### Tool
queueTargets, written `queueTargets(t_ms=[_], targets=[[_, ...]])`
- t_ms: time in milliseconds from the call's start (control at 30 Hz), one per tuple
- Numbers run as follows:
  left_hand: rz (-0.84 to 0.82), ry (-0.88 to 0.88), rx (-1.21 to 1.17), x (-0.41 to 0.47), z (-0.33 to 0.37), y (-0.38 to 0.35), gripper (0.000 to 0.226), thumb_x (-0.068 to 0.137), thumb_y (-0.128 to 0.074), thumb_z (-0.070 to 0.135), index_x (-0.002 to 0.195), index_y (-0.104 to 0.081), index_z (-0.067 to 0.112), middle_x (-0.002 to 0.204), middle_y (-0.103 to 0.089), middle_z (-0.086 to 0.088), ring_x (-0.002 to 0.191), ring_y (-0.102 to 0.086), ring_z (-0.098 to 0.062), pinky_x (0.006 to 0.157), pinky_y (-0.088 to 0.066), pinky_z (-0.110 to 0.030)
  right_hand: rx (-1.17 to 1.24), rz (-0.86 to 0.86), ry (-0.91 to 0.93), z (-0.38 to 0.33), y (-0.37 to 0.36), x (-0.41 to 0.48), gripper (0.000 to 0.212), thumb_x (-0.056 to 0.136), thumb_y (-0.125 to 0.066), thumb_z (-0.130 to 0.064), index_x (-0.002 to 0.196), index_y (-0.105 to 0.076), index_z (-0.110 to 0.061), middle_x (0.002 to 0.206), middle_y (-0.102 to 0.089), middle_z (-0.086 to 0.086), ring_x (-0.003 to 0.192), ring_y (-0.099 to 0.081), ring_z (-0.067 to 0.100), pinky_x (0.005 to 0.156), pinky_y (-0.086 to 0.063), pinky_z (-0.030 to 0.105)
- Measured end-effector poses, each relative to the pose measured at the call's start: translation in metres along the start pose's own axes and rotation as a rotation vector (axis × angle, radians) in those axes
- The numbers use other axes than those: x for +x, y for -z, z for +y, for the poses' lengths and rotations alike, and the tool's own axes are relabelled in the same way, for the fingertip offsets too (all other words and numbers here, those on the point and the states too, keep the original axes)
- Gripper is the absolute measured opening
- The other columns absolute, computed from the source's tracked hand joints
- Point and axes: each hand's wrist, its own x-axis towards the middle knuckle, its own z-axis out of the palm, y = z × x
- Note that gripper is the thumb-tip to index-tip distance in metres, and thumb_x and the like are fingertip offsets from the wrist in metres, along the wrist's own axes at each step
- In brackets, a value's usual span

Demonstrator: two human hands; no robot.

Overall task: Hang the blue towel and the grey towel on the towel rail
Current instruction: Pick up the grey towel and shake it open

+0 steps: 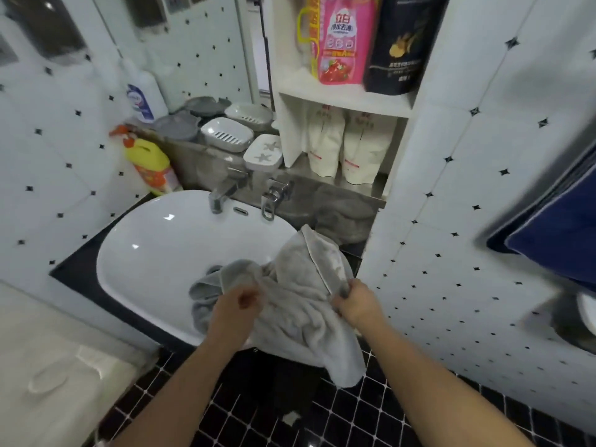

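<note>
Two closed grips: left hand [240, 301] and right hand [353, 301] hold the bunched grey towel [300, 321] over the front rim of the sink [135, 250]. Right of the sink, the blue towel [561, 243] seems hung; grey remains.

- Blue towel [561, 240], far right: cropped by the frame's right edge and smeared by motion blur; what it hangs from cannot be made out.
- Grey towel [300, 304]: bunched up, so its full shape is hidden; it covers the near right part of the washbasin [154, 246].
- Left hand [237, 304]: fingertips buried in the grey towel's folds.
- Right hand [354, 303]: fingertips curl out of sight round the towel's edge.
- Both forearms: cut off by the bottom edge.
- Pink pouch [342, 37] and black pouch [403, 43] on the shelf: tops cropped by the upper edge; small print unreadable.
- Dark grey heap [345, 217] behind the towel: shadowed, too blurred to identify.
- Pale round object [587, 314], lower right: cropped and blurred.
</note>
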Motion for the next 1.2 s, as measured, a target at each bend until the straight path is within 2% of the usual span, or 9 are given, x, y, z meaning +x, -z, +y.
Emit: queueTargets(t_ms=[200, 433, 567, 667, 767, 867, 967, 1067, 1200], targets=[[0.01, 0.075, -0.09, 0.004, -0.019, -0.006, 0.02, 0.085, -0.069, 0.012, 0.079, -0.065, 0.031, 0.083, -0.069, 0.006, 0.081, -0.064, -0.009, 0.067, -0.046, -0.02, -0.141, -0.114, -0.005, -0.016, -0.025, 0.032, 0.035, 0.085, -0.06, -0.039, 0.116, -0.055, -0.022, 0.11, -0.065, 0.007, 0.101, -0.061, 0.028, 0.09, -0.05, 0.041], [-0.11, 0.075, -0.017, -0.009, -0.007, -0.021, 0.006, 0.083, -0.065, 0.02, 0.085, -0.064, 0.015, 0.085, -0.067, -0.005, 0.079, -0.062, -0.021, 0.076, -0.053, -0.04, 0.552, -0.335, -0.135, -0.046, -0.013, 0.011, 0.029, 0.087, -0.063, -0.016, 0.113, -0.062, -0.001, 0.079, -0.066, 0.014, 0.062, -0.062, 0.025, 0.047, -0.046, 0.027], [-0.388, -0.094, -0.146, -0.031, 0.037, -0.034, 0.053, 0.064, -0.078, 0.044, 0.105, -0.048, 0.055, 0.099, -0.061, 0.023, 0.093, -0.06, 0.005, 0.081, -0.048, -0.012, 0.89, -0.337, -0.189, -0.084, 0.014, -0.013, 0.022, 0.091, -0.061, -0.012, 0.11, -0.058, -0.002, 0.049, -0.051, 0.007, 0.032, -0.045, 0.018, 0.031, -0.031, 0.02], [-0.265, -0.284, 0.015, -0.038, 0.065, -0.042, 0.074, 0.065, -0.078, 0.044, 0.123, -0.032, 0.056, 0.107, -0.045, 0.038, 0.105, -0.045, 0.022, 0.081, -0.038, -0.001, 1.156, -0.299, -0.184, -0.11, 0.045, -0.035, 0.014, 0.093, -0.059, -0.009, 0.103, -0.055, 0.0, 0.058, -0.052, 0.008, 0.043, -0.052, 0.017, 0.037, -0.042, 0.025], [-0.109, -0.233, -0.044, -0.033, 0.093, -0.042, 0.031, 0.087, -0.059, 0.022, 0.114, -0.052, 0.036, 0.094, -0.059, 0.023, 0.093, -0.06, 0.002, 0.077, -0.047, -0.013, 1.31, -0.281, -0.142, -0.126, 0.082, -0.059, 0.007, 0.095, -0.057, -0.007, 0.096, -0.055, 0.0, 0.082, -0.056, 0.015, 0.069, -0.063, 0.023, 0.054, -0.059, 0.031], [-0.071, -0.262, -0.168, -0.032, 0.139, -0.033, 0.018, 0.09, -0.054, 0.006, 0.086, -0.059, 0.023, 0.081, -0.064, 0.006, 0.077, -0.06, -0.013, 0.063, -0.046, -0.016, 1.287, -0.242, -0.019, -0.128, 0.13, -0.089, 0.012, 0.096, -0.056, -0.007, 0.1, -0.056, 0.004, 0.079, -0.067, 0.018, 0.068, -0.069, 0.027, 0.059, -0.062, 0.039], [-0.088, -0.197, -0.413, -0.035, 0.194, -0.025, 0.016, 0.085, -0.06, 0.003, 0.091, -0.069, 0.014, 0.089, -0.074, -0.008, 0.083, -0.066, -0.02, 0.076, -0.057, -0.033, 1.161, -0.192, 0.18, -0.115, 0.179, -0.116, 0.014, 0.096, -0.056, -0.017, 0.095, -0.064, -0.006, 0.064, -0.067, 0.004, 0.06, -0.061, 0.017, 0.058, -0.055, 0.027], [-0.171, -0.109, -0.73, -0.047, 0.249, -0.027, 0.014, 0.087, -0.062, 0.004, 0.099, -0.07, 0.008, 0.099, -0.074, -0.017, 0.093, -0.071, -0.03, 0.086, -0.057, -0.044, 0.839, -0.091, 0.471, -0.081, 0.221, -0.147, 0.023, 0.083, -0.074, -0.027, 0.105, -0.069, -0.021, 0.089, -0.076, -0.01, 0.085, -0.07, 0.01, 0.068, -0.051, 0.015], [-0.304, -0.15, -0.897, -0.072, 0.312, -0.051, 0.011, 0.094, -0.058, 0.007, 0.1, -0.067, 0.007, 0.096, -0.073, -0.016, 0.095, -0.07, -0.032, 0.087, -0.057, -0.043, 0.632, 0.071, 0.515, -0.036, 0.256, -0.175, 0.04, 0.075, -0.082, -0.013, 0.111, -0.066, -0.022, 0.091, -0.075, -0.011, 0.082, -0.07, 0.005, 0.061, -0.049, 0.014]])
